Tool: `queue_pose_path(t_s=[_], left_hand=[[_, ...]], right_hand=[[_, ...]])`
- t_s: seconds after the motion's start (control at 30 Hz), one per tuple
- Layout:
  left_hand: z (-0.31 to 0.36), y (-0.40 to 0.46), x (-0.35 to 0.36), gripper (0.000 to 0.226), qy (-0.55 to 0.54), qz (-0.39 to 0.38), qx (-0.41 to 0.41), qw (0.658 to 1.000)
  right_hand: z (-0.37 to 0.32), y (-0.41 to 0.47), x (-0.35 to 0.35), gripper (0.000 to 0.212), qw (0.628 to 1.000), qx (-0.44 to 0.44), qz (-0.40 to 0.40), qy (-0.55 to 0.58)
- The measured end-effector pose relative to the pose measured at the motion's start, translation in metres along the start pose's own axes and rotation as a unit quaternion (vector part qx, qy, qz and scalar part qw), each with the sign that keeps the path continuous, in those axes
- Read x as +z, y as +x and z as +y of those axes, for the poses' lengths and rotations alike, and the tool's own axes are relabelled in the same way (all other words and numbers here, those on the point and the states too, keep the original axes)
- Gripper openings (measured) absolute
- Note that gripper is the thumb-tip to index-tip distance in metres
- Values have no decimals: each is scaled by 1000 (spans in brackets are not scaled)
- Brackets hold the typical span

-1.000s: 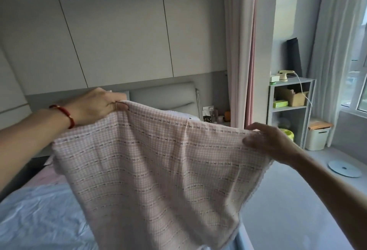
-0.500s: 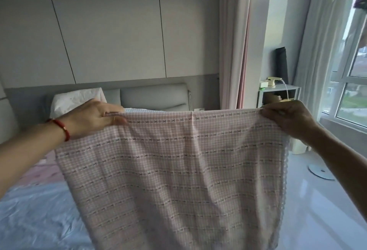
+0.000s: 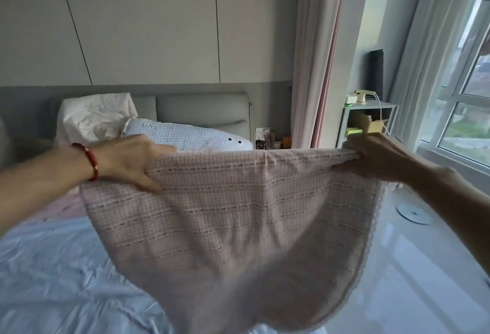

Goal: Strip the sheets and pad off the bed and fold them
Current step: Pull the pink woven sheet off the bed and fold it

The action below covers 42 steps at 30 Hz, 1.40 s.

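Head view: pink checked sheet (image 3: 233,217) held up in the air, clear of the bed (image 3: 53,267), stretched between 2 hands. Left hand (image 3: 127,158) pinching the upper left corner, thumb on the near face and fingers hidden behind the cloth. Right hand (image 3: 371,156) clenched round the upper right corner, cloth bunched in the fist. Top hem running almost level from one hand to the other, so the long axis of the held edge lies left to right across the view, taut, with a seam or crease near its middle. Rest of the cloth hanging down from both grips and billowing toward the camera, lower edge blurred and out of frame. Right side edged with a narrow trim, hanging over the pale floor beside the bed; left side hanging over the bed's right edge. Both hands at about equal height and equal reach, neither plainly nearer the middle.

Probably mid-fold: next move likely turns on bringing the 2 corners together, left to right or right to left, about that middle seam. Light blue cover still on the mattress, and 2 pillows (image 3: 185,134) at the head edge against the grey headboard (image 3: 204,108), so stripping looks unfinished.
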<state>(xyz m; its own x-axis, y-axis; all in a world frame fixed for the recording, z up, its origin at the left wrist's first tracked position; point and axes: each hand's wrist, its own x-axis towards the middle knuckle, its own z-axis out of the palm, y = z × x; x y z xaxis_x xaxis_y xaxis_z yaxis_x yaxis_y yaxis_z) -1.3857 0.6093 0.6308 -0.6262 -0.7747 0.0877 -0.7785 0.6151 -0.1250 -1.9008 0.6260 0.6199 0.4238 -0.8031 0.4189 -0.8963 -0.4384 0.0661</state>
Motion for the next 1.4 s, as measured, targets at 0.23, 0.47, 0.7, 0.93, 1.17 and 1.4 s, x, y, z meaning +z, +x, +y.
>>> queue_pose_path(t_s=[0.23,0.47,0.7,0.93,1.17,1.4], left_hand=[[-31,-28,72,25,-91,10,-82,992],[-58,-62,126,56,-59,-2,-204,977],[-92,-73,117,38,-295,-119,-182,931],[-106,-29,140,39,-293,-150,-289,899],[-131,29,157,42,-126,105,-419,893],[-137,49,116,28,-108,372,-328,862]], right_hand=[[-14,33,8,41,989,-82,-78,-98],[-11,36,54,22,982,-139,-129,-18],[-38,36,55,19,966,-21,-258,3],[-25,61,131,16,954,66,-286,60],[-11,119,218,10,975,210,-15,67],[3,160,181,22,930,228,213,196]])
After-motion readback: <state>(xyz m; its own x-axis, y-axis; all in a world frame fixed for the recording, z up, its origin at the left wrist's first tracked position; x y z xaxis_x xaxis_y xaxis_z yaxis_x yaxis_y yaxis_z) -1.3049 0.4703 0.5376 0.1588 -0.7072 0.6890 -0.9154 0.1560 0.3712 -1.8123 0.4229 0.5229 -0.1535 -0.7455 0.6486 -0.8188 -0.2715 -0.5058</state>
